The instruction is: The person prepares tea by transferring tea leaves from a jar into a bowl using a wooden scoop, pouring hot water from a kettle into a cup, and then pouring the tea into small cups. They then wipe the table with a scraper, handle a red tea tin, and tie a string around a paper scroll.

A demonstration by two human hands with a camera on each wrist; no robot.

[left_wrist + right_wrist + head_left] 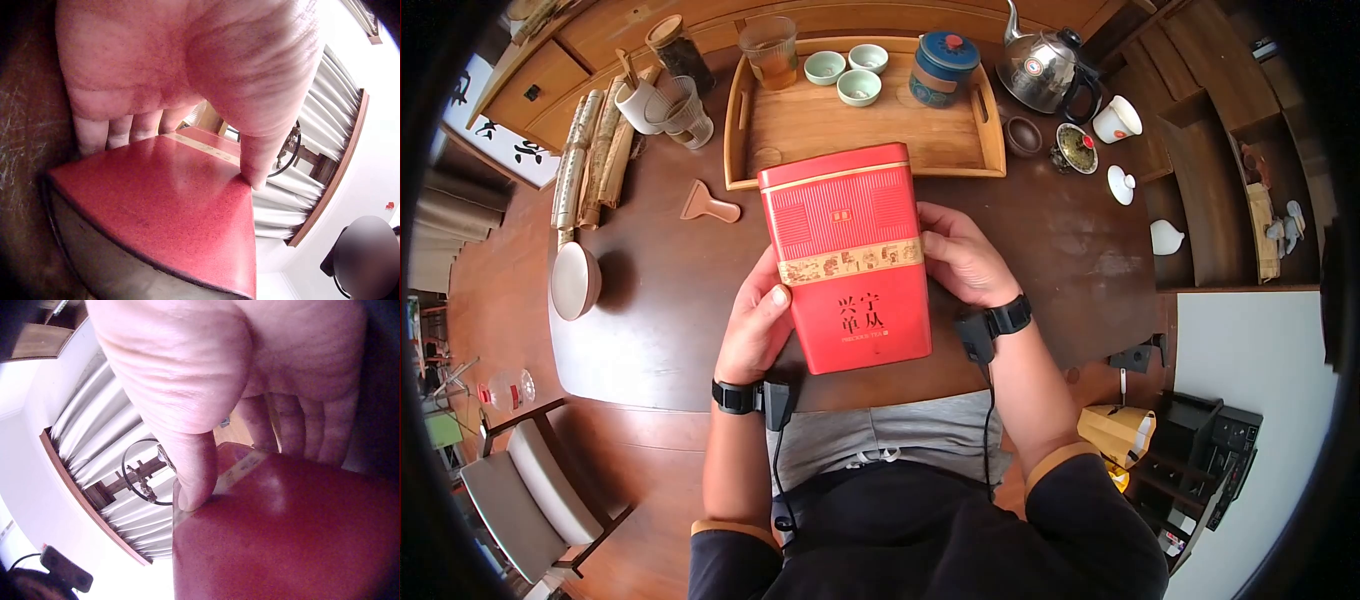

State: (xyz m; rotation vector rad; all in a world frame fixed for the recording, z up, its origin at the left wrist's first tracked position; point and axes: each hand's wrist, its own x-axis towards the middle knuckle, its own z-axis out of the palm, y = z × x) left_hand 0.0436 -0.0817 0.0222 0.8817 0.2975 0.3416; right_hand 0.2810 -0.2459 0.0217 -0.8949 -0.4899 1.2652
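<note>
Table (650, 300): dark wood, landmark is the tray (870, 140) at its far edge. Red tin (847, 255) sits just this side of the tray, tilted up toward you. Your left hand (752, 325) clamps its left wall, thumb (259, 162) on the face; right hand (962, 255) wraps the right wall likewise. Keep both thumbs below the lid seam, pressure even, so nothing slips.

Head camera: on my head, facing forward and down over the dark wooden table (660, 300), moderately far. Left wrist camera: looks up along my palm, very close. Right wrist camera: likewise, very close. Shared by all three: the red rectangular metal tea tin (847, 255) (169, 212) (294, 537).
</note>
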